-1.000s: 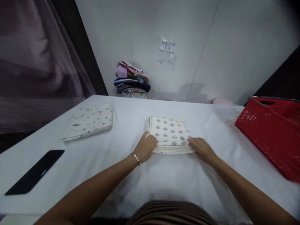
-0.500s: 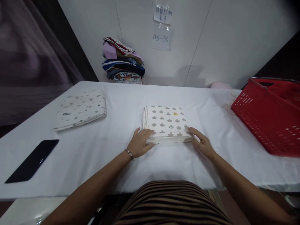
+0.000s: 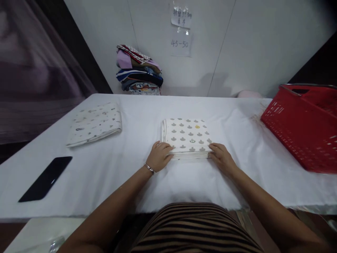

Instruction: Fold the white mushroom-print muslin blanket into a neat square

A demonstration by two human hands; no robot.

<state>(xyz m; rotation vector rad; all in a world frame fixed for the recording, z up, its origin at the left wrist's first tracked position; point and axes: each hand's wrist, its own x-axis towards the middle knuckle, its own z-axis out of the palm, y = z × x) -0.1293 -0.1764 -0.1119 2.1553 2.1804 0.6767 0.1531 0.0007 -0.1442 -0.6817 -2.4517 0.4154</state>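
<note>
A folded white cloth [image 3: 186, 135] with rows of grey printed shapes, plus a yellow and a green one, lies flat on the table in front of me. My left hand [image 3: 160, 155] pinches its near left corner, thumb at the layered edge and fingers on top. At the near right corner, my right hand [image 3: 221, 157] grips the same cloth between thumb and fingers. The cloth's folded layers show along the near edge between both hands. Off to the left lies a second folded white cloth [image 3: 96, 123] with small scattered prints, untouched.
A dark flat phone-like slab [image 3: 47, 179] lies at the table's left. The red plastic basket [image 3: 302, 133] stands on the right of the white-covered table [image 3: 126, 189]. Beyond the far edge rises a stack of folded fabrics [image 3: 139, 72], against a wall with paper signs [image 3: 181, 43].
My hands loosened at the cloth's near corners half a second ago, and now grip them again. The cloth lies flatter than a second ago. The camera view has tilted downward.
</note>
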